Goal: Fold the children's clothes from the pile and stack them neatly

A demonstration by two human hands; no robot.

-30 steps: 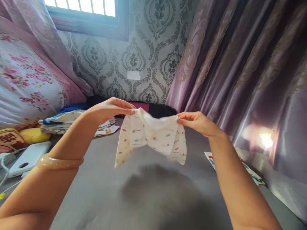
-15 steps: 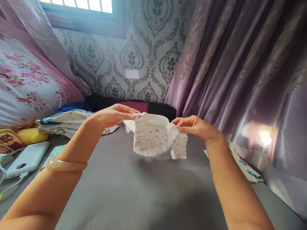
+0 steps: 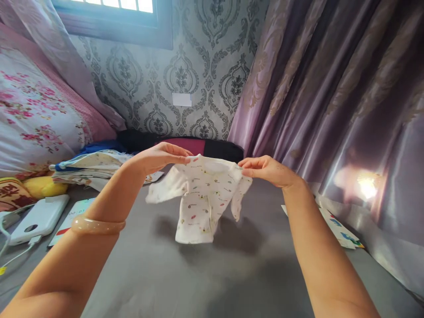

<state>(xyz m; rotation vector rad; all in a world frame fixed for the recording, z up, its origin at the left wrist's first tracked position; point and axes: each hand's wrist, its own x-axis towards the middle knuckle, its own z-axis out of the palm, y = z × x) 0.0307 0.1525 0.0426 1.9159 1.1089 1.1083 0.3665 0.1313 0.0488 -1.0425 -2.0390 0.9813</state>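
White printed baby shirt (image 3: 198, 198) has dropped from its billow, body and sleeves now hanging distinct above the grey sheet (image 3: 132, 274); left hand (image 3: 157, 159) and right hand (image 3: 266, 170) each pinch a shoulder.

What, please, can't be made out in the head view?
Head view: tiny print on the shirt, too small to read.
Head view: phone, partly hidden by the left forearm.
Head view: printed paper, partly hidden by the right forearm.
Head view: window, cut off by the top edge.
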